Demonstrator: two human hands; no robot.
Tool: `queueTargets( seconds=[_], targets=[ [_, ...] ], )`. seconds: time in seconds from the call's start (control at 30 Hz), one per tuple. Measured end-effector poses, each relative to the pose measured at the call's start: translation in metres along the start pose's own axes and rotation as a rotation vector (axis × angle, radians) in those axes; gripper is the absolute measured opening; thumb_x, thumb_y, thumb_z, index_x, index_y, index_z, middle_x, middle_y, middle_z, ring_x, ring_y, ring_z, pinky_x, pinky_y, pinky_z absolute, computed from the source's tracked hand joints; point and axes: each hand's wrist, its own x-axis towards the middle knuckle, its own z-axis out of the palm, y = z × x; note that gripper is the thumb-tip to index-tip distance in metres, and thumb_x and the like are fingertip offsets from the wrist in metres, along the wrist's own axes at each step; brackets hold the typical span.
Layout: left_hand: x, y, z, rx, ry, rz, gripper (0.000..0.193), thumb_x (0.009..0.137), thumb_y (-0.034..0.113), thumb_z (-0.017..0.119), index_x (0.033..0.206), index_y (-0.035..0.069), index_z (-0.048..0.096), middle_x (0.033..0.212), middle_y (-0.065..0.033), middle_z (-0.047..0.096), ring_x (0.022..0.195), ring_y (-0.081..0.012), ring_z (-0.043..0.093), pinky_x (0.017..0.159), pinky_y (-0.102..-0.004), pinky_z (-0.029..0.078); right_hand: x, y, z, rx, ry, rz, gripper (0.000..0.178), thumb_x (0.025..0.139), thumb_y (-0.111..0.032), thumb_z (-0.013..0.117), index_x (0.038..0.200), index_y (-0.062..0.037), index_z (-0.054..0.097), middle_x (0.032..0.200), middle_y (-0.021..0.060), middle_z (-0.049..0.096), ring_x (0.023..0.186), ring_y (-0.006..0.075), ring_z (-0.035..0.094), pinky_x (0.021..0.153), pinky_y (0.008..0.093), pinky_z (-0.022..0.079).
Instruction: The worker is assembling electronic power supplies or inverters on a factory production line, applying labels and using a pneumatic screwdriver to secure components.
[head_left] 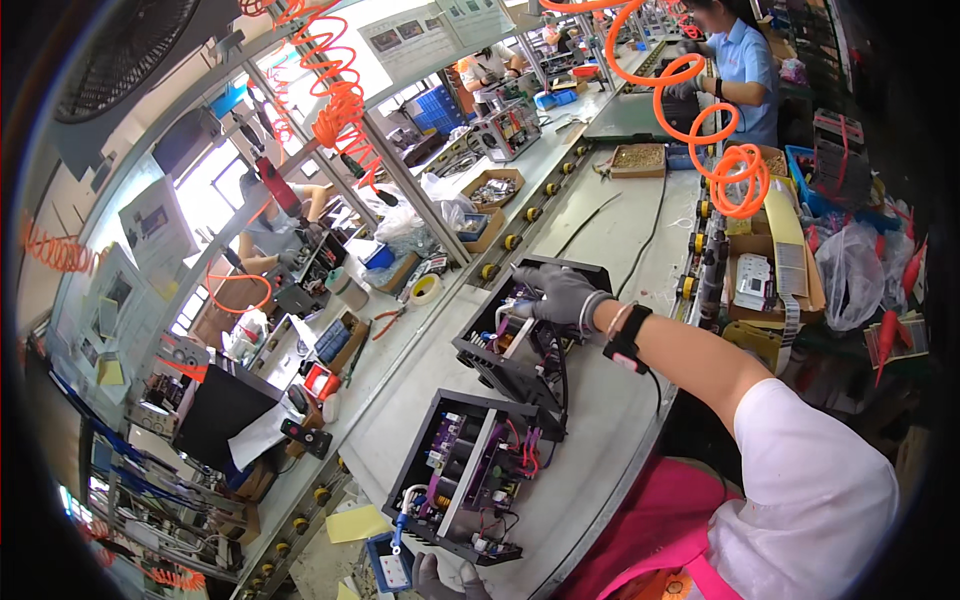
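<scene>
Two open black metal cases with electronics inside lie on the grey bench. My right hand (pixel 562 297), in a grey glove, reaches over the farther case (pixel 492 372). Its fingers are stretched out and apart above the case's far end, close to a white cable (pixel 505 312); its fingertips are partly hidden. The nearer case (pixel 445 412) holds purple circuit boards, red wires and a metal crossbar (pixel 470 478). From its near left corner hangs a white-and-blue lead with a ring terminal (pixel 397 548). My left hand (pixel 447 580), also gloved, is beside that corner at the lower edge, fingers apart.
A blue tray (pixel 385 562) with white parts and a yellow sheet (pixel 356 524) lie left of my left hand. Orange coiled air hoses (pixel 740 185) hang overhead. A rail with yellow rollers (pixel 488 272) edges the bench. A co-worker in blue (pixel 745 75) works farther along.
</scene>
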Motion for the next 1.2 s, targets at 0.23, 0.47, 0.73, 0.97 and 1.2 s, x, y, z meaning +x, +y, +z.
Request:
queueTargets(
  seconds=[0.23,0.47,0.73,0.97,1.2],
  targets=[
    [0.048,0.041,0.005,0.121,0.100,0.246,0.039,0.087,0.025,0.065,0.115,0.002,0.052,0.117,-0.0191,0.053,0.112,-0.0346,0.051,0.094,-0.0422,0.042,0.002,0.025,0.014,-0.039,-0.049,-0.208,0.043,0.064,-0.031,0.074,0.103,-0.0137,0.071,0.104,0.0141,0.064,0.099,0.0303,0.060,0.088,0.0404,0.047],
    [0.085,0.026,0.025,0.173,-0.076,0.281,0.027,0.080,0.031,0.066,0.093,0.007,0.062,0.084,-0.0120,0.062,0.079,-0.0332,0.059,0.074,-0.0433,0.045,-0.109,0.043,-0.011,0.870,0.146,-0.085,0.030,0.075,0.000,0.063,0.104,-0.0055,0.067,0.088,-0.0005,0.059,0.075,0.0046,0.052,0.067,0.0216,0.046],
    [0.106,0.001,0.025,-0.084,-0.263,0.224,0.020,0.076,0.022,0.072,0.074,0.004,0.064,0.066,-0.0120,0.061,0.059,-0.0285,0.060,0.055,-0.0375,0.046,-0.304,0.041,-0.041,1.320,-0.069,0.414,0.054,0.086,-0.002,0.059,0.137,-0.0041,0.040,0.105,0.0092,0.061,0.099,0.0171,0.059,0.087,0.0308,0.049],
    [0.085,0.000,-0.011,-0.194,-0.441,0.343,0.020,0.071,0.021,0.072,0.068,0.003,0.065,0.060,-0.0095,0.058,0.057,-0.0253,0.059,0.054,-0.0348,0.045,-0.353,0.063,-0.028,0.324,-1.117,0.496,0.045,0.088,-0.031,0.060,0.120,-0.0012,0.054,0.106,0.0159,0.065,0.099,0.0289,0.063,0.088,0.0389,0.048],
    [0.060,0.011,-0.042,-0.192,-0.452,0.339,0.015,0.073,0.011,0.073,0.071,0.002,0.061,0.065,-0.0127,0.056,0.061,-0.0301,0.056,0.058,-0.0380,0.044,-0.212,0.028,-0.093,0.007,-0.734,-0.258,0.030,0.085,-0.028,0.057,0.109,-0.0125,0.065,0.083,0.0161,0.066,0.076,0.0328,0.064,0.070,0.0419,0.051]
  ],
)
